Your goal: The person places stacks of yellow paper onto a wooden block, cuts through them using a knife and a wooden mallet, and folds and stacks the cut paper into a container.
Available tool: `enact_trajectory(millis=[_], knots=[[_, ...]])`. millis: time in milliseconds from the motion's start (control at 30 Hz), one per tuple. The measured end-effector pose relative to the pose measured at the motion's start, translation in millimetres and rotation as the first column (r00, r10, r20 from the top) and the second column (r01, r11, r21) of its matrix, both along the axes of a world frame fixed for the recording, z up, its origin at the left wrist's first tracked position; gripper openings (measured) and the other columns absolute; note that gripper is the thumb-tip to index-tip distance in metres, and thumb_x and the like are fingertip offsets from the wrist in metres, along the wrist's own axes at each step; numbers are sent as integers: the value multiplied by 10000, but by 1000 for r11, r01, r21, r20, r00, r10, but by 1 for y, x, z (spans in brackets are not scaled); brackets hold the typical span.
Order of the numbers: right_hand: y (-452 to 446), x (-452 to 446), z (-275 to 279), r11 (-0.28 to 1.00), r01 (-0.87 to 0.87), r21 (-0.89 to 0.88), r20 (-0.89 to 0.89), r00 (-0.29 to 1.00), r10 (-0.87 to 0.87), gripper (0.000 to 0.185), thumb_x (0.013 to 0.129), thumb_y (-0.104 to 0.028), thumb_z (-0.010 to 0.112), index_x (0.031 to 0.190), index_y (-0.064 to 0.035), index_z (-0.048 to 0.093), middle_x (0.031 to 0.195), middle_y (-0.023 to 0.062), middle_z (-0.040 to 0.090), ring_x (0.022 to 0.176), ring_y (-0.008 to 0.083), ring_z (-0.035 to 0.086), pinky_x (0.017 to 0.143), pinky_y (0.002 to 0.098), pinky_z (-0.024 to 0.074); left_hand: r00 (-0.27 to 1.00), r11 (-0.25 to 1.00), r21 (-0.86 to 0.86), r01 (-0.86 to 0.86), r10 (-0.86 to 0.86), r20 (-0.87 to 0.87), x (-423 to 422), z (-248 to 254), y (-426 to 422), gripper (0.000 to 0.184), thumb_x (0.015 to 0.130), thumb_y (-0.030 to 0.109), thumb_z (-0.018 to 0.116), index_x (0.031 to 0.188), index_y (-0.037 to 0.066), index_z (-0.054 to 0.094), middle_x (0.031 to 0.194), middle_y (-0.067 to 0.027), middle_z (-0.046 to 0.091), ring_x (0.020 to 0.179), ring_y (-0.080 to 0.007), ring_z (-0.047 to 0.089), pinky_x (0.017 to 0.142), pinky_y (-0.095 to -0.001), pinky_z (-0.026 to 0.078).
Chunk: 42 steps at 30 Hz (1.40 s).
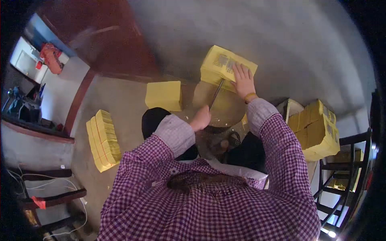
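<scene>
Your left hand [201, 119] grips a metal stick [217, 94]; your right hand [243, 80] presses flat on a yellow paper stack [227, 66]. Left of them sits a yellow block [163, 95].

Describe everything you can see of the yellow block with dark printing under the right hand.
The yellow block with dark printing looks like stacked paper, roughly rectangular, with layered-looking edges. Faint dark patches mark its top, too blurred to read. It lies flat, set at an angle, near the grey wall. The right hand presses flat on its top; the slim metal tool in the left hand reaches its near side.
</scene>
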State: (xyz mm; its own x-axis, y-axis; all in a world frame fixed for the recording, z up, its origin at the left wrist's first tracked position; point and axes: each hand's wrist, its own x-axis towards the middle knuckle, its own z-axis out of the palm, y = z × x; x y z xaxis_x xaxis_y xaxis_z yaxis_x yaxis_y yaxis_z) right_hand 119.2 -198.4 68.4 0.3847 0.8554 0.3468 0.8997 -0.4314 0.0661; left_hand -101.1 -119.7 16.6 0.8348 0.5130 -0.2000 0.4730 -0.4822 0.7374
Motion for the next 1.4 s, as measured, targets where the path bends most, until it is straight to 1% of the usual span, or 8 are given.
enact_trajectory(millis=[333, 500, 633, 833, 933, 1100, 1300, 1400], knots=[[4, 15, 0, 998, 1, -55, -34, 999, -2, 713, 806, -359, 562, 1380, -133, 204, 1430, 51, 233, 1321, 234, 203, 1062, 452, 179, 954, 965, 131, -227, 193, 229, -5, -24, -17, 194, 868, 189, 451, 883, -3, 472, 727, -248, 555, 660, -418, 547, 592, -482, 419], [12, 10, -2, 998, 16, -67, 59, 998, -12, 705, 816, -371, 547, 1383, -142, 196, 1434, 45, 225, 1322, 232, 199, 1065, 455, 167, 971, 978, -203, 43, -89, -221, -4, 114, 28, 218, 881, 188, 435, 861, -17, 505, 651, -130, 536, 568, -240, 535, 553, -411, 438], [11, 14, 9, 992, 23, -121, -53, 998, -29, 709, 819, -387, 538, 1387, -150, 186, 1441, 41, 204, 1327, 231, 184, 1071, 452, 141, 999, 944, 327, 54, -50, -22, -29, 44, 12, 257, 884, 213, 452, 943, -36, 476, 709, -208, 578, 605, -332, 588, 549, -446, 449], [11, 25, 3, 996, -25, -91, -113, 993, 15, 690, 807, -380, 562, 1358, -110, 248, 1420, 98, 238, 1325, 244, 190, 1058, 454, 172, 938, 890, 327, 319, -245, -246, -42, 63, 24, 361, 900, 283, 368, 910, -48, 511, 841, -251, 590, 796, -420, 569, 726, -502, 433], [16, 68, -14, 916, 116, 385, -331, 943, 20, 611, 824, -409, 537, 1276, -30, 380, 1309, 191, 393, 1249, 285, 335, 1009, 421, 261, 971, 944, 266, 197, -150, -187, -15, 42, 54, 376, 896, 282, 354, 966, -46, 524, 797, -254, 574, 803, -392, 573, 770, -483, 432], [1, 71, -22, 587, 741, 325, -892, 34, 451, 674, 863, -535, 396, 1145, 69, 494, 1112, 218, 550, 1006, 294, 537, 842, 391, 408, 896, 676, 645, 356, -443, -30, -5, 3, 90, 286, 808, 192, 509, 994, -18, 561, 845, -255, 565, 850, -365, 578, 806, -462, 426], [23, 53, 8, 743, 661, 108, -994, 73, 79, 744, 857, -581, 370, 1109, 102, 520, 1040, 181, 595, 909, 270, 587, 764, 370, 454, 848, 714, 458, 529, -468, -249, 23, 64, 74, 297, 808, 207, 542, 967, -43, 522, 903, -225, 577, 852, -397, 562, 765, -457, 437], [22, 97, -37, 830, 556, 41, -990, 134, -41, 679, 844, -534, 465, 1081, 98, 539, 961, 149, 619, 881, 260, 592, 746, 356, 459, 985, 913, 401, 79, -134, 111, 46, 91, 96, 240, 793, 204, 523, 889, -6, 589, 887, -233, 599, 859, -363, 577, 756, -436, 457]])
